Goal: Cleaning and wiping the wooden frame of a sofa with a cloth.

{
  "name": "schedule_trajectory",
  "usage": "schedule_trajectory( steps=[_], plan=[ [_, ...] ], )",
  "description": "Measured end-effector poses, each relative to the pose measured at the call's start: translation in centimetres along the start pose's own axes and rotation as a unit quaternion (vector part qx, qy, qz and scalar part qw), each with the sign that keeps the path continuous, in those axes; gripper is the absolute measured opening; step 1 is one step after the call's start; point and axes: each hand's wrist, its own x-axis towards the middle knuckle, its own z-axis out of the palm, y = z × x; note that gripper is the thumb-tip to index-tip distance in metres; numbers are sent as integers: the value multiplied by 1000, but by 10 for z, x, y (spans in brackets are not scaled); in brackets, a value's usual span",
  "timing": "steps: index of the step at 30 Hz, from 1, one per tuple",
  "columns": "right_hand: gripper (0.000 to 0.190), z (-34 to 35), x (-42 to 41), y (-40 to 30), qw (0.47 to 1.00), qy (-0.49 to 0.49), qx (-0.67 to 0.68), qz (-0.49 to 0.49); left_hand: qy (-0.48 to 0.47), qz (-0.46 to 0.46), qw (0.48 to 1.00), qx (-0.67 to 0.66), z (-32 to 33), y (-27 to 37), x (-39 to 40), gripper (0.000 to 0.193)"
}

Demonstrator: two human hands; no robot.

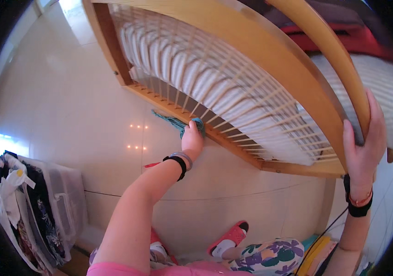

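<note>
My left hand (193, 136) grips a green cloth (174, 120) against the lower rail of a wooden frame (231, 145) strung with a row of pale cords or thin rods. Part of the cloth trails along the rail to the left. At the right, my right hand (364, 148) rests with thumb and fingers around the end of a curved wooden bar (350, 69), beside the frame's wide upper board (279, 48). Behind the cords lies white ribbed fabric (196, 76). How firmly the right hand holds the bar is partly hidden.
Clothes (44, 214) hang beside a translucent plastic cover (67, 203) at the lower left. A thin dark cable (106, 194) crosses the tiled floor (79, 103). Dark and red fabric (351, 38) lies at the upper right. My feet are in red slippers (229, 238), near folded coloured cloths (317, 255).
</note>
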Motion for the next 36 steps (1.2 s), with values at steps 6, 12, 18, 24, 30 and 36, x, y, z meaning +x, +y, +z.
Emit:
schedule_trajectory(
  steps=[6,12,18,24,30,36],
  plan=[
    [61,5,-6,5,1000,-10,1,-24,-101,55,993,-15,83,43,-68,29],
    [60,5,-7,14,998,19,-8,-63,-182,137,974,12,149,78,-115,30],
    [62,2,-6,7,999,20,34,-20,-303,381,847,212,98,72,-114,30],
    [62,-6,-2,-6,995,49,85,33,-239,223,871,367,-6,-52,-47,19],
    [55,1,-8,-1,993,65,88,52,-255,118,877,390,-196,-62,-13,22],
    [56,1,-9,0,989,66,114,67,-143,-28,983,114,-320,-47,-41,27]
  ],
)
